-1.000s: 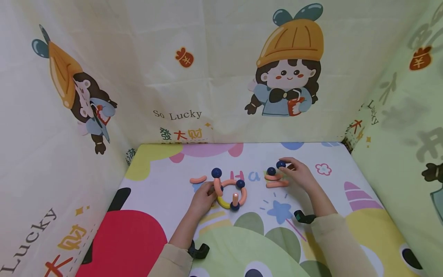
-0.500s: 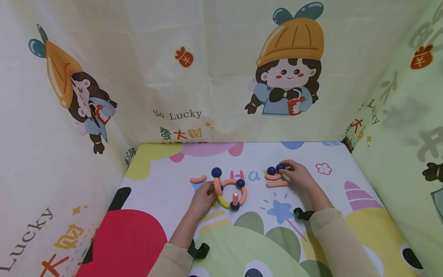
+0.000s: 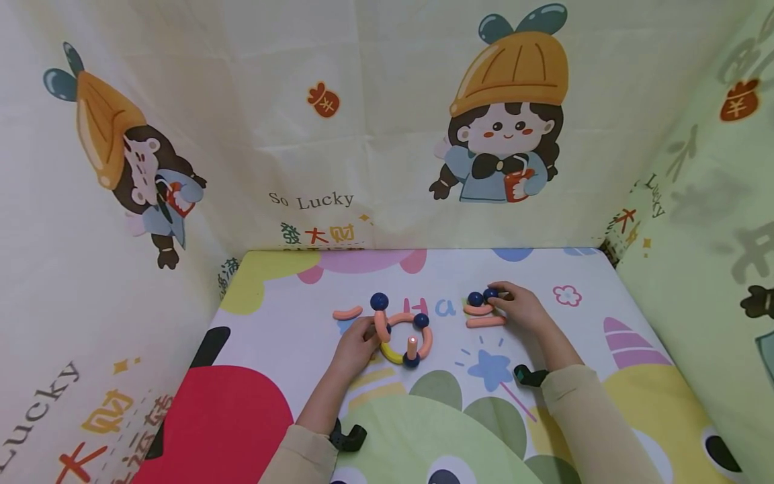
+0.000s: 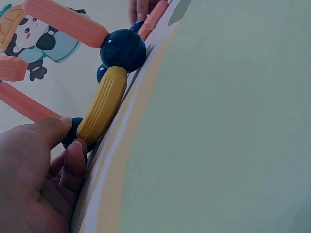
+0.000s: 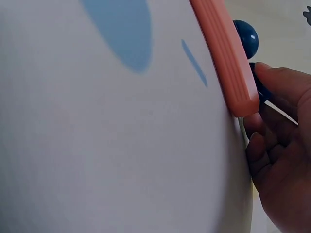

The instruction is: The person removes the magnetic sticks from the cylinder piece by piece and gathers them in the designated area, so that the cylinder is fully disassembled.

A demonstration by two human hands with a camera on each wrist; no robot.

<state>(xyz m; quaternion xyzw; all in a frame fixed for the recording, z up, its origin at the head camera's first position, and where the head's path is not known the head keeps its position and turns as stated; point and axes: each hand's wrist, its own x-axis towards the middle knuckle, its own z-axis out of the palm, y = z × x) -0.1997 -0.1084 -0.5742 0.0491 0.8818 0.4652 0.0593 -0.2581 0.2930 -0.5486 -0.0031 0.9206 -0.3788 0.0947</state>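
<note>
My left hand (image 3: 355, 351) pinches a dark blue ball (image 4: 73, 132) between thumb and finger, at the left of a ring of toy building pieces. That ring joins salmon curved rods (image 3: 426, 341), a yellow curved rod (image 4: 104, 103) and dark blue balls (image 3: 420, 320). One salmon rod (image 3: 381, 327) stands up from it with a ball (image 3: 379, 301) on top; another short rod (image 3: 412, 347) rises at the front. My right hand (image 3: 523, 310) pinches a second dark blue ball (image 3: 491, 294), right beside another ball (image 3: 475, 298) and behind two salmon rods (image 3: 486, 323).
A loose salmon curved rod (image 3: 347, 313) lies behind my left hand. The tabletop (image 3: 544, 269) has a printed cartoon cover, and patterned cloth walls (image 3: 387, 134) rise at its back and sides. Each wrist carries a black camera mount (image 3: 349, 439).
My right hand has lowered its ball slightly, bringing it beside the other ball behind the loose rods. The left hand and the ring have stayed put.
</note>
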